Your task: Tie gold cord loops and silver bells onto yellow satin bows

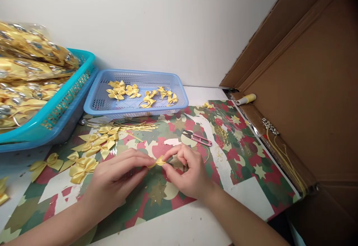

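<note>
Between my two hands, over the patterned sheet, is a small yellow ribbon bow (160,161). My left hand (119,175) pinches one side of it between thumb and fingers. The thumb and forefinger of my right hand (188,169) close on the other side. A thin cord seems to loop near my right hand, partly hidden by it. Several loose yellow bows (82,168) lie to the left of my left hand. Pink thread snips (197,138) rest on the sheet just beyond my right hand.
A blue basket (137,112) holding several bows stands at the back. At left, a turquoise basket (41,121) carries bagged bows. Gold strips (137,126) lie before the blue basket. A thread spool (246,99) and cords sit on the cardboard ledge (291,156) along the right.
</note>
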A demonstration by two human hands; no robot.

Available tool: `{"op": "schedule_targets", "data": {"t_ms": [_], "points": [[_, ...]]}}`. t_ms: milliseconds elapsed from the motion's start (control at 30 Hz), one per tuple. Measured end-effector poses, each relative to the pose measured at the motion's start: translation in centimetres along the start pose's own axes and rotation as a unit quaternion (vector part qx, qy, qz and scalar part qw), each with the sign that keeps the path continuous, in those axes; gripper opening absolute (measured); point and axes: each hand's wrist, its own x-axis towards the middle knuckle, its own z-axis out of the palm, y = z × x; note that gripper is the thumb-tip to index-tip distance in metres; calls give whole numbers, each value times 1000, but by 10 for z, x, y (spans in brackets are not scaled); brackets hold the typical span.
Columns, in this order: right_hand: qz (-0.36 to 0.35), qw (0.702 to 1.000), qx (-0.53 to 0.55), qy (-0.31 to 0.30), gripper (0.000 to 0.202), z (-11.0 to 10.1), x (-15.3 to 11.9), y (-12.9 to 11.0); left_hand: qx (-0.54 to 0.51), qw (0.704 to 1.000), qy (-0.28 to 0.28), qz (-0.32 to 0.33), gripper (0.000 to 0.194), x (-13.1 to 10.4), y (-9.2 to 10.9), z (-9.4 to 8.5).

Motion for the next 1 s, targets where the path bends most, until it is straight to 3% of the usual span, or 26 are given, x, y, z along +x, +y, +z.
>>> {"op": "schedule_targets", "data": {"t_ms": [100, 400, 600, 733, 1000], "points": [[-50, 997, -60, -18, 43, 2, -1, 3, 10, 1000, 4, 22, 17, -4, -2, 2], [-117, 976, -183, -32, 33, 7, -4, 13, 22, 999, -2, 38, 15, -8, -2, 9], [-93, 976, -194, -25, 36, 8, -4, 13, 18, 999, -36, 6, 9, -2, 8, 7], [-89, 972, -213, -32, 33, 11, -6, 15, 70, 996, -42, 34, 5, 1, 10, 9], [-109, 950, -291, -29, 30, 17, -11, 22, 203, 972, -106, 61, 26, 1, 7, 12]]}}
